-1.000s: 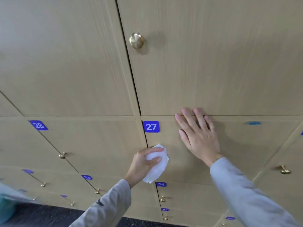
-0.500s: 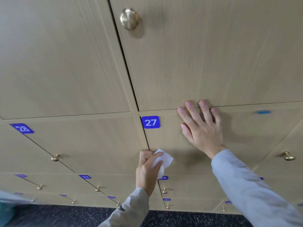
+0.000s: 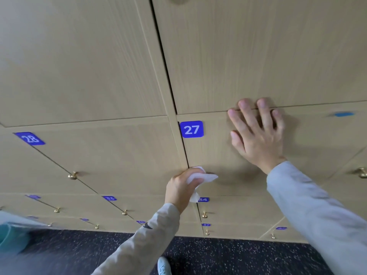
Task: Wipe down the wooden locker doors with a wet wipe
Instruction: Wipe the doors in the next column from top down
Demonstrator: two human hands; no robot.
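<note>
A light wooden locker door (image 3: 218, 155) with a blue label 27 (image 3: 191, 129) faces me. My left hand (image 3: 180, 187) grips a crumpled white wet wipe (image 3: 202, 178) and holds it against this door's left edge, below the label. My right hand (image 3: 256, 133) lies flat on the same door's upper part, fingers straight, fingertips reaching over the gap to the door above.
More wooden doors surround it: door 28 (image 3: 29, 138) to the left, lower rows with small brass knobs (image 3: 73, 175), another knob (image 3: 360, 172) at the right. A dark speckled floor (image 3: 218, 255) runs below, with a teal object (image 3: 10, 239) at bottom left and a shoe (image 3: 163, 266).
My left hand has turned and slid the wipe down and left along door 27's left edge. My right hand stays flat on the door. The view has tilted down.
</note>
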